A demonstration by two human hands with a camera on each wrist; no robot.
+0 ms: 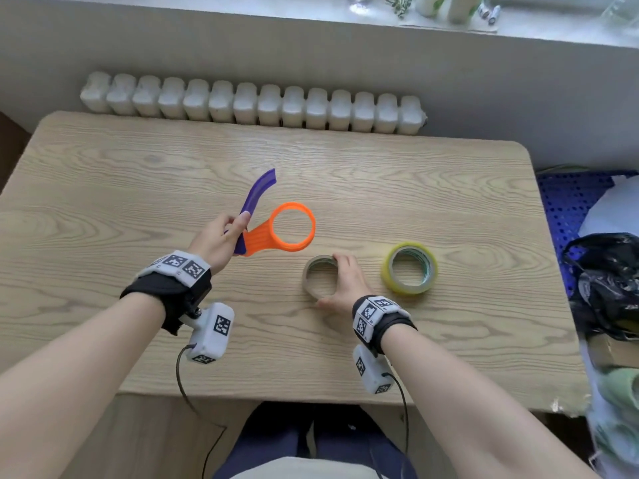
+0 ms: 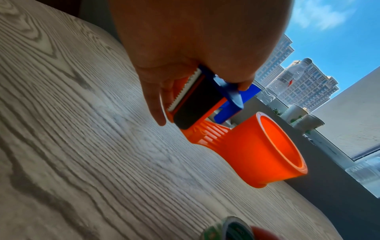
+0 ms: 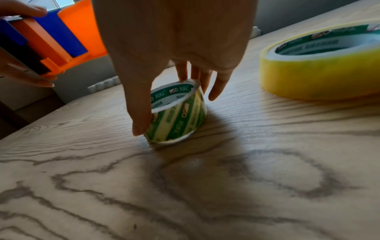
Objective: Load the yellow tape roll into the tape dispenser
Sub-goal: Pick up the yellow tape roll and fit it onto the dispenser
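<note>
Left hand (image 1: pixel 218 238) fingers grip tape dispenser (image 1: pixel 276 229); right hand (image 1: pixel 344 285) fingers clasp empty core (image 1: pixel 320 276)

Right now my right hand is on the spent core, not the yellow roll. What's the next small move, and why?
Probably let go of the core and shift the right hand right to the yellow roll. The left hand already holds the dispenser, its ring is bare, and the roll lies flat, untouched.

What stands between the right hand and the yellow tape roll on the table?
Nothing visible does. The right hand rests on the empty tape core; the yellow tape roll lies apart to its right, with only bare table between them.
</note>
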